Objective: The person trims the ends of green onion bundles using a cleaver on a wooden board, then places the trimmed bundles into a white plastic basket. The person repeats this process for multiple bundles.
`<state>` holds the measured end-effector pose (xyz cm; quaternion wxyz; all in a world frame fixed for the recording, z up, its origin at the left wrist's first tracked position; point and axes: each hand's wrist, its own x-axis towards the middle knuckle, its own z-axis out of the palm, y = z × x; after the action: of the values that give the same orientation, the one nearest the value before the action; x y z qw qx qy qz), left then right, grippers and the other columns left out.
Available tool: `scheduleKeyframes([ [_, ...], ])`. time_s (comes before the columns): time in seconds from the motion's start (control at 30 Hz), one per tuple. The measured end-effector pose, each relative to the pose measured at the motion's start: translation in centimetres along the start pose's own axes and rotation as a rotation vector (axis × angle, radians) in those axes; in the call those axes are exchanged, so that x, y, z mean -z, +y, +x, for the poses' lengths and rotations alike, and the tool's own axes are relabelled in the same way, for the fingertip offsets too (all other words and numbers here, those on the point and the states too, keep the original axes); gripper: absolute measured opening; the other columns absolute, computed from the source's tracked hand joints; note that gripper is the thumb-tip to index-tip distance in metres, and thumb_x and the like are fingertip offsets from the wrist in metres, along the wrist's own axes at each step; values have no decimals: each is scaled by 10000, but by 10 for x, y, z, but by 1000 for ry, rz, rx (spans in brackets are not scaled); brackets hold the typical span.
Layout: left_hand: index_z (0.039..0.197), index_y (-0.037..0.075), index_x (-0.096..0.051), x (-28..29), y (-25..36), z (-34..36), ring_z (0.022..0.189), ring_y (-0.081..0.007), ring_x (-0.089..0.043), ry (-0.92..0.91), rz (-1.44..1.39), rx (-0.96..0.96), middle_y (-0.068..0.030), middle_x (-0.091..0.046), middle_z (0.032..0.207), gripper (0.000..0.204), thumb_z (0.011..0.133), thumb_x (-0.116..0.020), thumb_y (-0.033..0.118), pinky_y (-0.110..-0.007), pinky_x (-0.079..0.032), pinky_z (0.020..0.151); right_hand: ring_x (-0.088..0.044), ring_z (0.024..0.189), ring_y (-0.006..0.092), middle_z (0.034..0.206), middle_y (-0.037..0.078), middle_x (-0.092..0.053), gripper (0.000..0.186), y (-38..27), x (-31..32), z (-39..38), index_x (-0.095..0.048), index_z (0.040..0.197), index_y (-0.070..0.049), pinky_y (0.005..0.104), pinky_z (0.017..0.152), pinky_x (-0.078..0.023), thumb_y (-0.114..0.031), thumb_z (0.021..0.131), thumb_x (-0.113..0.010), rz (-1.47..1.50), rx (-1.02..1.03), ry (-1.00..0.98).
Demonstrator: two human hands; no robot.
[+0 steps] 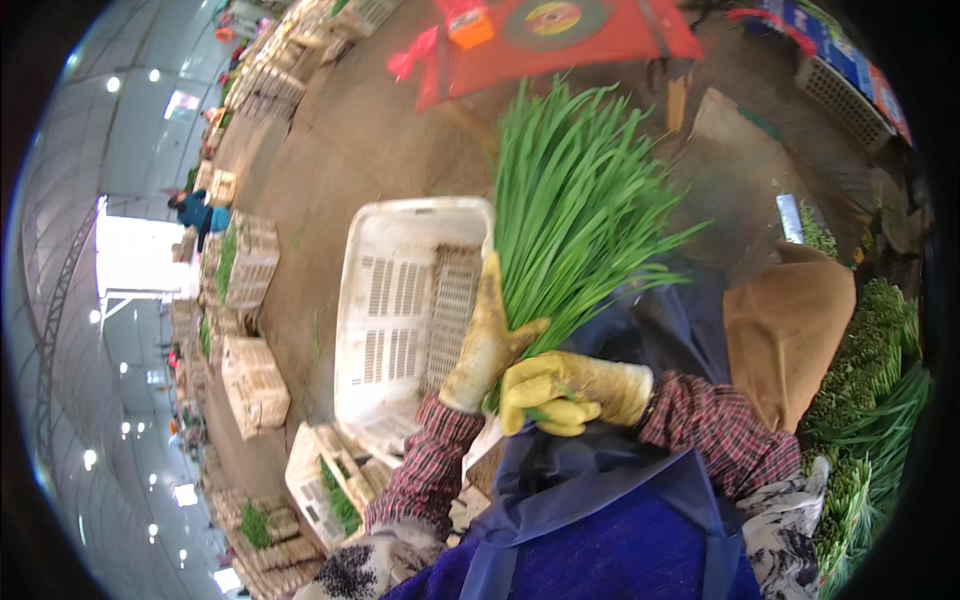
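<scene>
A large bunch of garlic chives [575, 215], long flat green leaves, fans upward in front of me. My left hand [485, 345], in a soiled yellow glove, holds its lower left side; the fingers stretch along the leaves and the thumb crosses in front. Just below, my right hand [565, 395], also in a yellow glove, is closed near the base of the bunch, with bits of green stalk showing between its fingers. The stalk ends are mostly hidden behind the gloves. A white slatted plastic crate [355, 300] stands left of the bunch.
A red-covered table [640, 40] with an orange box [470, 28] stands ahead. More green stalks [860, 400] lie piled at my right, beside a brown covered shape [790, 320]. Crates [255, 385] line the left, where a person [195, 212] bends.
</scene>
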<state>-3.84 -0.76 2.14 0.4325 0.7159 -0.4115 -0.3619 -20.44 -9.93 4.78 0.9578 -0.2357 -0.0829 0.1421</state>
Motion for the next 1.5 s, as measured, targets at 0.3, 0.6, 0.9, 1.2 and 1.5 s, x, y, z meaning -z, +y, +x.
scheduleKeyframes([
  [0.3, 1538, 71, 9, 48, -6, 0, 1365, -258, -340, -146, 158, 7, -184, -273, 1531, 1083, 785, -770, 63, -332, -297, 1116, -638, 651, 179, 820, 107, -683, 322, -49, 54, -108, -659, 1078, -61, 290, 535, -501, -300, 864, -632, -1229, -281, 620],
  [0.6, 1535, 46, -56, 65, 16, 12, 1457, -267, -162, -176, 63, 215, -191, -154, 1576, 941, 911, -595, 499, -346, -138, 1178, -672, 813, 312, 854, 151, -677, 424, -17, 22, -59, -623, 901, -32, 400, 696, -529, -447, 827, -658, -1693, 69, 786],
  [0.9, 1526, 27, -15, 19, 3, -47, 1386, -330, -310, 9, 517, 39, -225, -256, 1510, 1203, 674, -858, 124, -382, -310, 1122, -409, 417, 90, 521, 13, -512, 321, -22, 16, 0, -670, 817, -49, 214, 410, -319, -309, 920, -515, -472, -95, 598],
  [1.2, 1528, 36, -37, 28, -15, -32, 1351, -343, -372, 1, 471, 38, -237, -337, 1471, 1203, 650, -858, 100, -365, -333, 1102, -451, 471, 78, 550, -17, -520, 291, -26, 40, 19, -672, 873, -4, 228, 544, -412, -243, 957, -529, -409, 128, 694],
  [1.5, 1526, 83, -151, 6, -59, -32, 1228, -311, -492, 264, -8, 27, -170, -456, 1397, 1010, 745, -776, 225, -376, -422, 1014, -510, 628, 99, 807, 63, -644, 264, -19, 32, 43, -606, 831, -23, 224, 597, -417, -236, 951, -506, -177, 252, 418],
])
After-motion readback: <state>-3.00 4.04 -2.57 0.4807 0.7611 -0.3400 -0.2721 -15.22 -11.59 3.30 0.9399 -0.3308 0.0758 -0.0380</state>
